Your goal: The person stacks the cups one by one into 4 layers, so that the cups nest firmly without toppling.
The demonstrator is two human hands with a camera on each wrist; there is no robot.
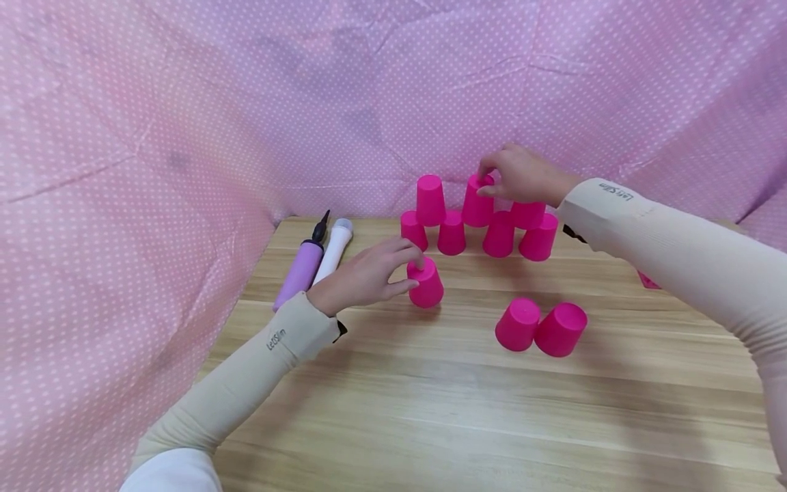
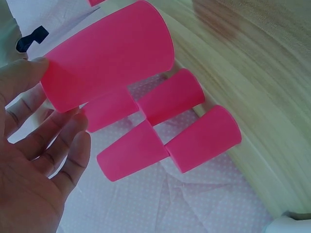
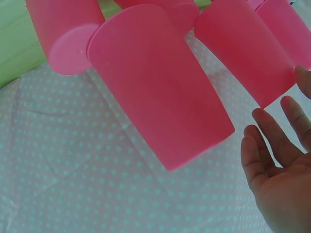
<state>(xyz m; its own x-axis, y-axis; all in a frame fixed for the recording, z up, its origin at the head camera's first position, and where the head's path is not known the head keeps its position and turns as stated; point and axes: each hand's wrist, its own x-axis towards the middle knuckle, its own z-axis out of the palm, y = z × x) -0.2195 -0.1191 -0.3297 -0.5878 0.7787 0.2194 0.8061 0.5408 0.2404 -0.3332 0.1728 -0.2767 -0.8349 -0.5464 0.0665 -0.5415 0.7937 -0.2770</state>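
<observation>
Pink cups stand upside down in two tiers near the table's far edge. Several cups, among them one at the left end [image 1: 413,231], make up the lower row. Three form the upper tier: a left cup [image 1: 430,201], a middle cup and a right cup [image 1: 527,214]. My right hand [image 1: 525,174] pinches the narrow top of the middle cup [image 3: 248,48], seen close in the right wrist view. In front of the row, my left hand [image 1: 371,273] grips another cup [image 1: 427,283] by its top, thumb on one side and fingers on the other [image 2: 112,58].
Two more upturned cups, a left one [image 1: 518,324] and a right one [image 1: 561,330], stand side by side nearer on the wooden table [image 1: 430,410]. A purple hand pump [image 1: 300,273] and a white microphone-shaped object [image 1: 334,249] lie at left. Dotted pink cloth [image 1: 338,102] hangs behind.
</observation>
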